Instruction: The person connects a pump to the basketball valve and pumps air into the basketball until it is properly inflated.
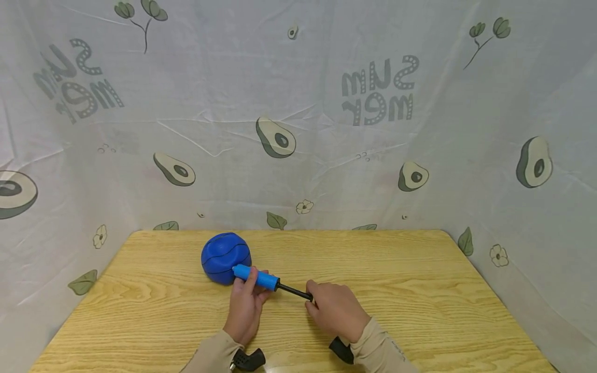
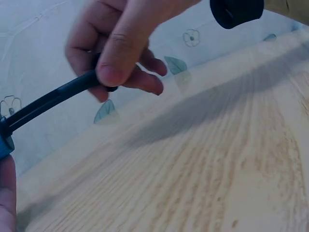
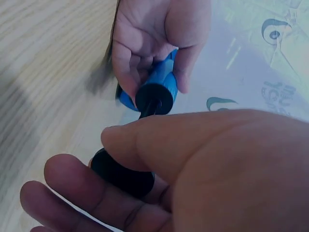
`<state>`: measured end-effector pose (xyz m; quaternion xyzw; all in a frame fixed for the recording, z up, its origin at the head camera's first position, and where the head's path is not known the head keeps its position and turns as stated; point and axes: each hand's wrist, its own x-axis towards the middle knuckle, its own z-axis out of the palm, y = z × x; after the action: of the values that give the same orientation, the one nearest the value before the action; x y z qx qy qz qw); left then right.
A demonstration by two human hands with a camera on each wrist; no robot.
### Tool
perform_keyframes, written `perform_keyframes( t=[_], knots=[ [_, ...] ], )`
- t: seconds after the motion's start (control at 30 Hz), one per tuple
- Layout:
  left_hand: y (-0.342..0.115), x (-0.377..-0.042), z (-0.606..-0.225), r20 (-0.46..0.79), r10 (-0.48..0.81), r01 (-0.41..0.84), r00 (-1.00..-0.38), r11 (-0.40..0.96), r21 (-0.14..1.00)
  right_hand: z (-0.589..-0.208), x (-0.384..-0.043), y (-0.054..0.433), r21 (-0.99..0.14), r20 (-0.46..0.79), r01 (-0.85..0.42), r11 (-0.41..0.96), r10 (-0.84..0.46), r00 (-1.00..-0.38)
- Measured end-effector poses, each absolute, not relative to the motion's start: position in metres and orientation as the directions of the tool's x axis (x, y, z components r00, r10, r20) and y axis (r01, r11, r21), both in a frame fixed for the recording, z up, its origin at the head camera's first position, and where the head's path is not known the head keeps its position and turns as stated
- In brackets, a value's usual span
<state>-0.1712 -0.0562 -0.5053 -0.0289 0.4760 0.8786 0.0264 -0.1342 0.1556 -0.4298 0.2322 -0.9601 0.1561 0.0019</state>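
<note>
A blue ball (image 1: 223, 254) with black lines and a dented upper side sits on the table, left of the middle. The tip end of a blue hand pump (image 1: 267, 280) meets its right side in the head view. My left hand (image 1: 244, 311) holds the pump's barrel, thumb along the top. Out of the barrel runs a black rod (image 1: 293, 291), partly drawn out. My right hand (image 1: 339, 310) pinches the black handle (image 3: 123, 174) at the rod's far end between thumb and fingers. The pump's tip is hidden in both wrist views.
The wooden table (image 1: 410, 274) extends to both sides of the hands. Behind it and along its sides hangs a pale curtain (image 1: 317, 171) printed with avocados and leaves. Each wrist carries a black strap-like mount, the left mount (image 1: 249, 360) being near the table's front.
</note>
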Motion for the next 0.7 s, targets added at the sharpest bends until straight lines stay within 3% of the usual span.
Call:
perform_keyframes(
  t=[0.4, 0.7],
  knots=[
    [-0.0602, -0.1753, -0.5052, -0.114, -0.001, -0.092, -0.993, -0.586, 0.805, -0.4277, -0.1329, 0.1583, -0.354, 0.095, -0.378, 0.855, -0.369, -0.925],
    [-0.0611, -0.1756, -0.5075, -0.094, 0.033, -0.096, -0.995, -0.572, 0.814, -0.4251, -0.1349, 0.1598, -0.289, 0.112, -0.435, 0.853, -0.422, -0.9]
  ],
)
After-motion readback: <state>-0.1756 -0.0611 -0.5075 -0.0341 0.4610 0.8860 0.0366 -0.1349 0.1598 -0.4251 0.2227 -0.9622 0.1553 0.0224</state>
